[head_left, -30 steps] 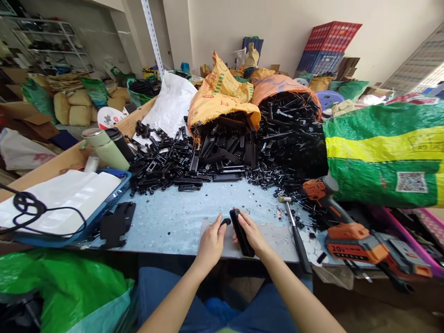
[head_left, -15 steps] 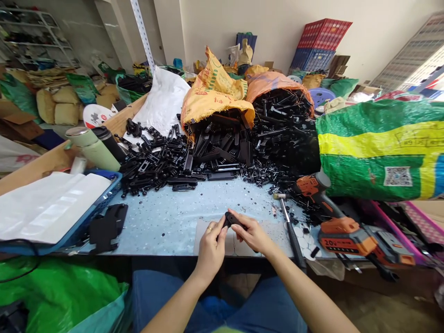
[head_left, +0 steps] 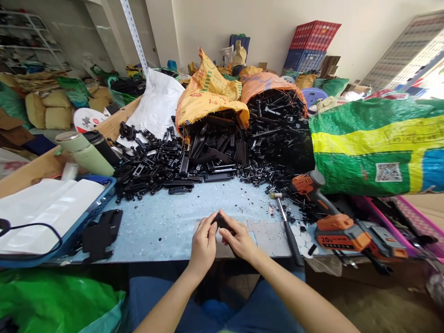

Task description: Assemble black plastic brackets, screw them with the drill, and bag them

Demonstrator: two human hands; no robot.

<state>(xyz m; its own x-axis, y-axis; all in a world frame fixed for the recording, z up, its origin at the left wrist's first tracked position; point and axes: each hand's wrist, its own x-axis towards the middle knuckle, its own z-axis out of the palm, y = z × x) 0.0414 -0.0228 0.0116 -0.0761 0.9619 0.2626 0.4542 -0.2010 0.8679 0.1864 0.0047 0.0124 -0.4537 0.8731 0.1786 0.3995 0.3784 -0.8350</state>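
Over the front edge of the table, both of my hands pinch a small black plastic part. My left hand grips its left end between thumb and fingers. My right hand is closed round the right side, and its fingers hide much of the part. Beyond my hands lies a heap of black plastic parts, with small screws scattered to its right. A hammer lies right of my right hand, beside an orange cordless drill.
A yellow sack and an orange sack spill black parts at the back. A green and yellow sack stands right, above a pink basket. At left are a blue basket, a black bracket and a green flask.
The view has shifted slightly, so the scene sits a little further left. My hands stay together on the black part, which appears turned and more covered by my fingers.
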